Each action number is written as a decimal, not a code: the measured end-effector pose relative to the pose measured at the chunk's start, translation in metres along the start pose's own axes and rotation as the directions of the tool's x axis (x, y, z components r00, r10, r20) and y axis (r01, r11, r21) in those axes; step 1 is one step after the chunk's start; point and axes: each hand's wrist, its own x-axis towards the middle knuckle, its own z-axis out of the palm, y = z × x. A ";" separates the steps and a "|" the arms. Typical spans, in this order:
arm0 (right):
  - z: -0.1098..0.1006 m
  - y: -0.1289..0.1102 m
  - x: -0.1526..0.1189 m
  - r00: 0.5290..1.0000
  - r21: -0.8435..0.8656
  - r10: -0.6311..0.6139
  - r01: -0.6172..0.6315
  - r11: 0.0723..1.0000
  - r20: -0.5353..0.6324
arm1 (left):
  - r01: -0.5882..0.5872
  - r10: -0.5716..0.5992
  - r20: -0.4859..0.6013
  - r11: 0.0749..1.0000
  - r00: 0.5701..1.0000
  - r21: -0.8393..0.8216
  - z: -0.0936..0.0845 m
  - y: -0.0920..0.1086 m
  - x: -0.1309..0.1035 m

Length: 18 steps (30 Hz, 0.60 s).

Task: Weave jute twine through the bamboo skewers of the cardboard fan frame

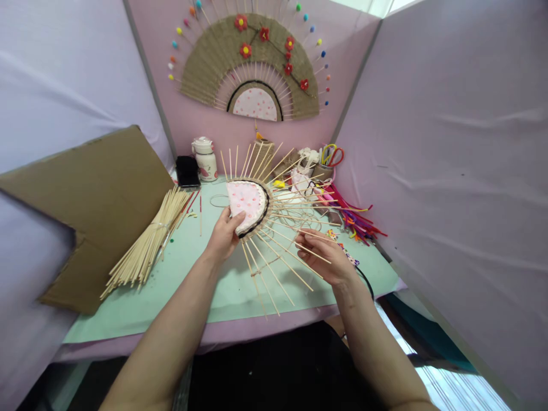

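My left hand [225, 234] grips a half-round fan base [248, 202] above the table, thumb on its pink dotted cloth face. A black braided edge curves around that face. Thin bamboo sticks [278, 278] spread out from the base like rays. A short strand of twine [266, 266] runs across a few of the lower sticks. On the fan's right side, my right hand [323, 256] is closed, with curled fingers among the stick ends. Whatever thin thing lies between those fingertips is too small to tell. Loose twine [295, 220] lies in loops behind the sticks.
A finished-looking fan [201, 63] with red flowers hangs on the back wall. Left are a bundle of sticks [148, 240] and a cardboard sheet [98, 211]. A white bottle [205, 160], twine spool [264, 151], scissors [336, 155] and colourful pipe cleaners [355, 220] stand or lie behind.
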 end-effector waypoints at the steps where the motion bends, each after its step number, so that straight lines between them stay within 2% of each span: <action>1: 0.000 0.000 0.000 1.000 0.004 -0.001 0.001 1.000 0.001 | 0.001 -0.001 0.000 1.000 1.000 -0.004 0.000 0.000 0.000; 10: 0.000 -0.001 -0.002 1.000 0.049 0.015 -0.015 0.999 -0.001 | 0.012 -0.012 0.010 1.000 1.000 0.009 -0.003 -0.001 0.002; 18: -0.007 0.000 -0.001 0.997 0.002 0.057 -0.057 0.998 -0.052 | 0.009 -0.009 -0.005 1.000 1.000 0.003 0.000 -0.001 0.000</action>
